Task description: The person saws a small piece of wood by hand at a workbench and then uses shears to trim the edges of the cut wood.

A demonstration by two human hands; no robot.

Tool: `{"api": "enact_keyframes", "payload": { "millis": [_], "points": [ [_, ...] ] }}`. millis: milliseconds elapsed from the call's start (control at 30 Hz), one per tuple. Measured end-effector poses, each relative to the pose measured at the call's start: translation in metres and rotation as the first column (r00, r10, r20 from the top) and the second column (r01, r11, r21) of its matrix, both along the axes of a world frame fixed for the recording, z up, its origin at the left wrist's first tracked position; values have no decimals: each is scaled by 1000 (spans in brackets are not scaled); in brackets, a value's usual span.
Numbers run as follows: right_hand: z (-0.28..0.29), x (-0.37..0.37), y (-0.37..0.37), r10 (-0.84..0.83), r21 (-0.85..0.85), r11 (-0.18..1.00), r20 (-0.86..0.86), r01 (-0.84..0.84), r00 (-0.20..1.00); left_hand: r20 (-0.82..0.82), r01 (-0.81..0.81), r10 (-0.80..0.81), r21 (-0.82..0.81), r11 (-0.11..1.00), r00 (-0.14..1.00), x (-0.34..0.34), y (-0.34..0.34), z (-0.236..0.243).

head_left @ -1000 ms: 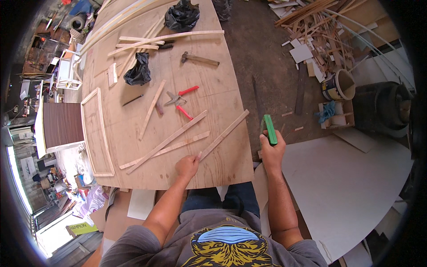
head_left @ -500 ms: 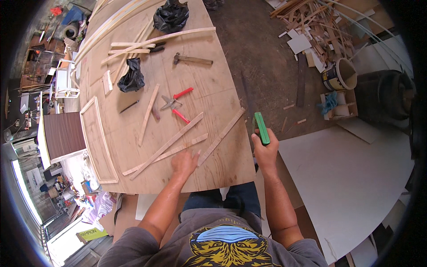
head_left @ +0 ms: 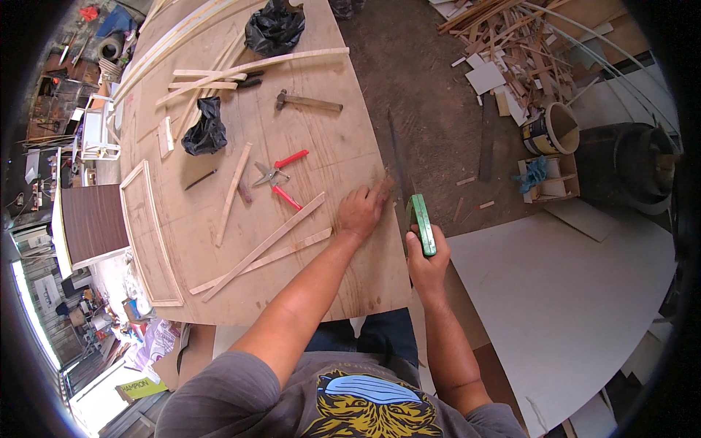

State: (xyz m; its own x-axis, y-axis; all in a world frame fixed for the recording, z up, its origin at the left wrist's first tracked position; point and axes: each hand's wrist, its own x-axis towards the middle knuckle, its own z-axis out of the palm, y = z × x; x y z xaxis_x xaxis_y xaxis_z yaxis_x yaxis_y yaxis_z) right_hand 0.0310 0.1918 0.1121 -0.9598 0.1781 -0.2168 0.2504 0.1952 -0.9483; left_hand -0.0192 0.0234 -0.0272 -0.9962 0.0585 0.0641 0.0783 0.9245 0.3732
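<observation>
Green-handled saw (head_left: 423, 225) is in the right hand (head_left: 427, 264), fist closed round the handle. Saw sits just off the right edge of the wooden table (head_left: 197, 219), blade (head_left: 397, 155) pointing away from the body. Left hand (head_left: 361, 212) is low over the table near that edge, fingers toward the blade. Can't tell if it grips anything; its fingertips are blurred.

Left of that hand: 2 crossed wood strips (head_left: 264, 247), plus 1 shorter strip (head_left: 234, 193) lying apart from them. Snips (head_left: 269, 174) with red handles lie just beyond, blades spread. Farther up: hammer (head_left: 310, 102), wooden handle pointing right, and 2 black plastic bags (head_left: 274, 31). Thin wood frame (head_left: 151, 237) lies along the table's left side.

Right side: pale board (head_left: 562, 292) beside the right forearm; bucket (head_left: 539, 136) and scrap pile (head_left: 511, 69) beyond it.
</observation>
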Motion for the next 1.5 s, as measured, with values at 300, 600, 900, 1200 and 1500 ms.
{"api": "enact_keyframes", "payload": {
  "millis": [300,600,900,1200,1500],
  "points": [
    [10,6,-3,86,66,994,-34,-84,996,-167,-154,143,-52,987,975,-19,15,2],
    [4,12,-11,54,66,996,-20,-53,998,-183,-191,176,-65,980,967,-21,18,-5],
    [6,7,-14,97,124,988,-2,-96,995,-131,-118,101,-125,985,986,-20,12,-11],
    [8,-3,-13,130,139,982,-1,-129,992,-133,-145,135,-68,987,982,-20,14,-20],
    [4,-1,-6,135,144,979,57,-142,989,-161,-150,144,-28,988,976,-21,17,-6]
  ]
}}
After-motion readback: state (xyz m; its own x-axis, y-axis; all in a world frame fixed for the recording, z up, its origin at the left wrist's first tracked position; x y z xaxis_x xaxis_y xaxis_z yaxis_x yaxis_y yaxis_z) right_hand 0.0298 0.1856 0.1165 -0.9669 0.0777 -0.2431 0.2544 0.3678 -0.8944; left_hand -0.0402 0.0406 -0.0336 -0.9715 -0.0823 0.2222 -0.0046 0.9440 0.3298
